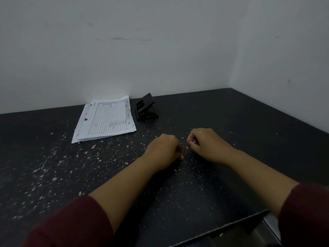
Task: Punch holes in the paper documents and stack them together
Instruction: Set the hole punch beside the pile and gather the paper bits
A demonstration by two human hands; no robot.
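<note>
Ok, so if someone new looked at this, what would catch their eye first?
Probably the white stack of papers at the back left of the dark speckled table, with the black hole punch just to its right. Nearer, the left hand and right hand rest curled and empty.

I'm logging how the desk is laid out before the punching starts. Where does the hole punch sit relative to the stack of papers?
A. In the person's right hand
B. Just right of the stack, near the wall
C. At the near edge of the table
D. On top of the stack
B: the black hole punch stands on the dark table just right of the stack of papers, near the wall, with both hands empty.
</note>
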